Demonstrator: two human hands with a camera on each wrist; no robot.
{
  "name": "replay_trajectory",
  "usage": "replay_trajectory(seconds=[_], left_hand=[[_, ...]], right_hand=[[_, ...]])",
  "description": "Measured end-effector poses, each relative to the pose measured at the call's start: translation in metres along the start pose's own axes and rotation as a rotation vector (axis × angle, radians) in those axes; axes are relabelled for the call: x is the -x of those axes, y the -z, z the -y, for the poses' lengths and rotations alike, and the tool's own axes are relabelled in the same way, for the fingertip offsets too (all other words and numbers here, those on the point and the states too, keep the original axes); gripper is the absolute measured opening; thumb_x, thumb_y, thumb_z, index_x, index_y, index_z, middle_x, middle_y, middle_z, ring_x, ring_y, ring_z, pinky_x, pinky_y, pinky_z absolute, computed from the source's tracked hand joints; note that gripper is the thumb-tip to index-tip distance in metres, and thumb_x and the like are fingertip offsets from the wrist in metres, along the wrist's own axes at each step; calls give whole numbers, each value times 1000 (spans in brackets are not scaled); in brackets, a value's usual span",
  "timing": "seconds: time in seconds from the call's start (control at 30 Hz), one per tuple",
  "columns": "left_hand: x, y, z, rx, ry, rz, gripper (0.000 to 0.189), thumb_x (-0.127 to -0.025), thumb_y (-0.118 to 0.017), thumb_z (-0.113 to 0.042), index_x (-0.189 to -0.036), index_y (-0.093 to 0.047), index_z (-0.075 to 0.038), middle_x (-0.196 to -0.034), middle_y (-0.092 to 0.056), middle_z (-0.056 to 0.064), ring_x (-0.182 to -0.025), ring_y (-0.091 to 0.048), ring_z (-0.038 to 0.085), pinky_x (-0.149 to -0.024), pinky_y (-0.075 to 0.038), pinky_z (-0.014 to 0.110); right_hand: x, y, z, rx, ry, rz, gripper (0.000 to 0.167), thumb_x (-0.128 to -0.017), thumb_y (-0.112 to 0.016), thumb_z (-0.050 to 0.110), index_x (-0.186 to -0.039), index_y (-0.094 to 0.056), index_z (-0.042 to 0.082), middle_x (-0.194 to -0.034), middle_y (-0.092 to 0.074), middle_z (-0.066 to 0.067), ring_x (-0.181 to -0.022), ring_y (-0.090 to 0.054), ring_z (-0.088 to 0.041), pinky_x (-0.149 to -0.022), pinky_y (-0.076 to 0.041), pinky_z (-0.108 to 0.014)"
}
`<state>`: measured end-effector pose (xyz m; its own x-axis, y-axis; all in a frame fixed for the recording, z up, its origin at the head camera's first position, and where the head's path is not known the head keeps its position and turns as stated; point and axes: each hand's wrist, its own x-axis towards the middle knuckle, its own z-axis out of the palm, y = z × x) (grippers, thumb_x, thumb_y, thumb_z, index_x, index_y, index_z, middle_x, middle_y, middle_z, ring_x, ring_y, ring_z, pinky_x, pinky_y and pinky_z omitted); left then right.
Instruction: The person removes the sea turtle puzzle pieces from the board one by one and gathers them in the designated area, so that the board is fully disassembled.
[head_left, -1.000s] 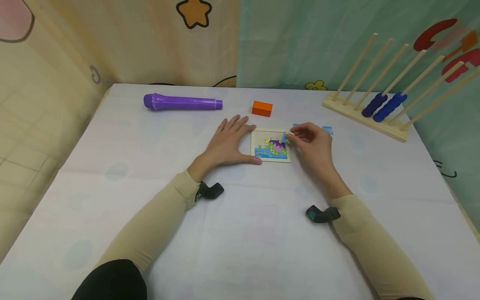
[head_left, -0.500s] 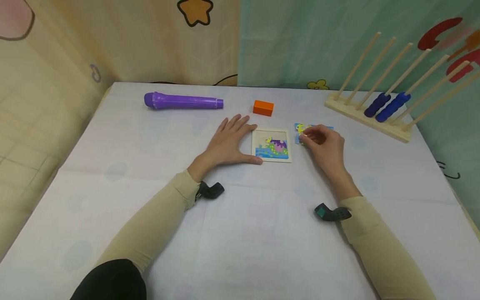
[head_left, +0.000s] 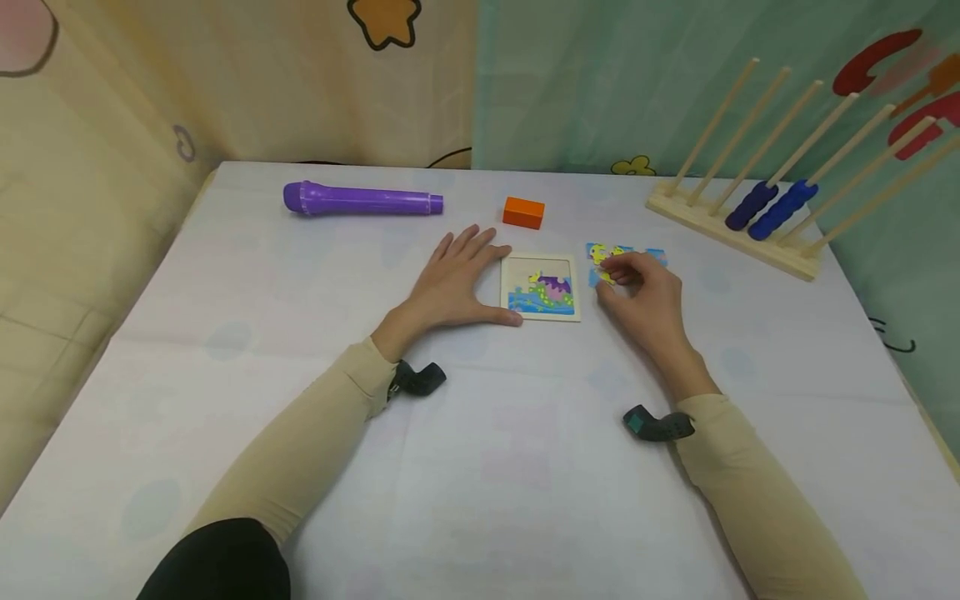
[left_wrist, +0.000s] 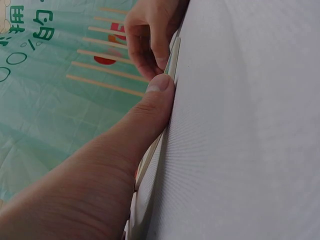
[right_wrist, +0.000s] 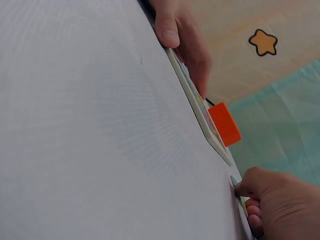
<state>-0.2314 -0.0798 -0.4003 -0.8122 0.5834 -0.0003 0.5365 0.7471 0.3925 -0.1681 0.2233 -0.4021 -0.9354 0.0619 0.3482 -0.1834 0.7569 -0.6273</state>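
A square wooden puzzle tray [head_left: 541, 316] lies on the table, its lower part filled with a purple, green and blue picture and its upper part bare. My left hand [head_left: 450, 287] rests at its left side with spread fingers, the thumb touching the near left corner and the index finger by the far left one. To the right of the tray, my right hand [head_left: 647, 296] pinches a blue and yellow puzzle piece [head_left: 594, 278] between thumb and fingers, low at the table. More puzzle pieces [head_left: 656, 255] lie just behind it, partly hidden by the hand.
An orange block [head_left: 523, 212] sits behind the tray. Farther left at the back lies a purple toy microphone [head_left: 363, 201]. A wooden peg stand [head_left: 731, 233] with upright rods and blue beads occupies the back right. Patterned curtains [head_left: 555, 92] hang behind the table.
From over the tray's right edge, my right hand has carried the puzzle piece right to the other pieces. Its fingers have since shifted slightly there. My left hand stays by the tray.
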Motion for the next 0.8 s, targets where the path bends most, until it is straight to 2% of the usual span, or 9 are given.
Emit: replay_trajectory(seconds=[0.17, 0.43, 0.53, 0.8], left_hand=[[-1, 0, -1, 4, -3, 6, 113, -74, -73, -83, -165, -36, -27, -178, -15, 2, -166, -1, 26, -134, 5, 49], [0, 1, -2, -3, 4, 4, 113, -74, -74, -83, -164, -36, -27, -178, -15, 2, -166, -1, 25, -134, 5, 49], [0, 1, -1, -4, 3, 2, 113, -74, -74, -84, -164, -37, -27, -178, -15, 2, -166, -1, 25, -134, 5, 49], [1, 0, -1, -6, -5, -15, 112, -74, -73, -85, -163, -39, -27, -177, -18, 3, -166, -3, 26, -135, 3, 50]], right_hand=[[1, 1, -1, -7, 21, -20, 26, -90, -74, 6, -115, -73, 2, -107, -75, -11, -95, -67, -23, -84, -45, -15], [0, -6, 9, -56, 74, -114, 20, -92, -74, 7, -111, -75, 1, -106, -75, -13, -93, -67, -24, -85, -50, -22], [0, -13, 19, -80, 82, -102, 18, -92, -75, 9, -109, -76, 3, -104, -75, -12, -91, -67, -23, -84, -51, -24], [-3, -38, 48, -77, 84, -8, 21, -95, -76, 17, -112, -74, 4, -102, -73, -11, -93, -64, -25, -85, -52, -34]])
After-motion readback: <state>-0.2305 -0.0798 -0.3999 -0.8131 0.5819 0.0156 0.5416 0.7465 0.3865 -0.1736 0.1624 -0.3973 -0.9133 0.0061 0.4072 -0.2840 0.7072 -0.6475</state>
